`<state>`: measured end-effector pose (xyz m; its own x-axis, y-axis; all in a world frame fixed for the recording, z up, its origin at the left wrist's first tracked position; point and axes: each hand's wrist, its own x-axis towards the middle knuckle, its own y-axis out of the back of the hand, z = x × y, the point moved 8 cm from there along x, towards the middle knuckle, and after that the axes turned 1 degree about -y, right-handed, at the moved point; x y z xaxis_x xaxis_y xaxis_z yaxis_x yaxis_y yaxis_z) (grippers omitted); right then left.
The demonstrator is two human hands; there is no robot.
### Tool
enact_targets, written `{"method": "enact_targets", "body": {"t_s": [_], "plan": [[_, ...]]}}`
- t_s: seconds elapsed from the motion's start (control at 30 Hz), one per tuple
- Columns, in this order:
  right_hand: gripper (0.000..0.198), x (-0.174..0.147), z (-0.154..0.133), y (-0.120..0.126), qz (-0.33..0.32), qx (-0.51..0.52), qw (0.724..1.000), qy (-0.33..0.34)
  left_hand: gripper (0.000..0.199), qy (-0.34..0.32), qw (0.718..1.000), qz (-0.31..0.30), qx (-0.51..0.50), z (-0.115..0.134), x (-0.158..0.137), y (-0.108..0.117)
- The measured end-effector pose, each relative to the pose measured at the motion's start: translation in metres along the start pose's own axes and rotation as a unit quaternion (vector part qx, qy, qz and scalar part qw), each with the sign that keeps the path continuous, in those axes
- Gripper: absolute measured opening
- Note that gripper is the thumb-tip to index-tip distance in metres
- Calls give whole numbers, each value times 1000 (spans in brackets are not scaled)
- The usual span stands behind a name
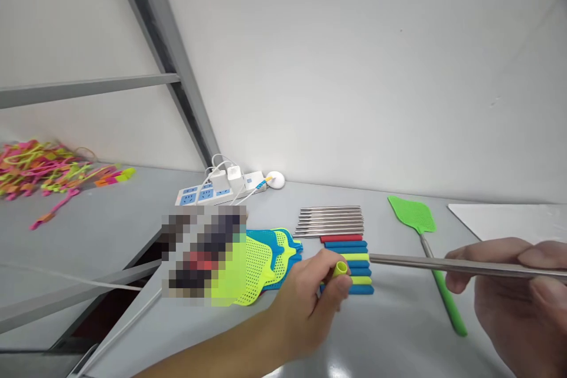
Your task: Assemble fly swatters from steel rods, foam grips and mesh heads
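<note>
I take the row of coloured handle grips (352,263) at the middle of the grey table (110,230) as my landmark. Far to its left, against the wall, lies a loose heap of pink, orange and yellow plastic parts (39,168). Nearer, left and behind the grips, a white power strip (212,192) sits with chargers plugged in and a white cable looping over it. Just left of the grips is a stack of blue and yellow swatter heads (261,263), partly covered by a blurred patch. Directly behind the grips lies a row of bare metal rods (330,221). My left hand (305,301) is closed in a pinch on a yellow-green grip (340,269), held at the near left end of the row, its open end facing right. To the right of the grips lies a finished green fly swatter (423,242), partly crossed by the rod I hold. My right hand (518,289) is closed around a metal rod (420,261), whose tip points left, just beside the grips and short of the held grip. Far right lies a white sheet (509,218).
</note>
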<state>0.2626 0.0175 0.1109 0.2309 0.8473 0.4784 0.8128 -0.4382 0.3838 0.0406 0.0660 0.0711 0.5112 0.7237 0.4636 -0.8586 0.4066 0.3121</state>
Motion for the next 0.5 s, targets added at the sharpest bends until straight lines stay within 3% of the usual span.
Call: {"method": "enact_targets", "body": {"t_s": [0.1, 0.23, 0.37, 0.5], "plan": [[6, -4, -6, 6, 85, 198, 976, -26, 24, 0, 996, -43, 72, -1, 1, -6], [6, -5, -12, -11, 30, 231, 972, -15, 24, -20, 988, -75, 137, 1, 4, -9], [7, -6, -10, -19, 22, 254, 967, 12, 22, -30, 981, -96, 166, -3, 2, -10], [5, 1, -5, -27, 26, 274, 961, -15, 19, -27, 978, -103, 181, -5, 1, -10]]}}
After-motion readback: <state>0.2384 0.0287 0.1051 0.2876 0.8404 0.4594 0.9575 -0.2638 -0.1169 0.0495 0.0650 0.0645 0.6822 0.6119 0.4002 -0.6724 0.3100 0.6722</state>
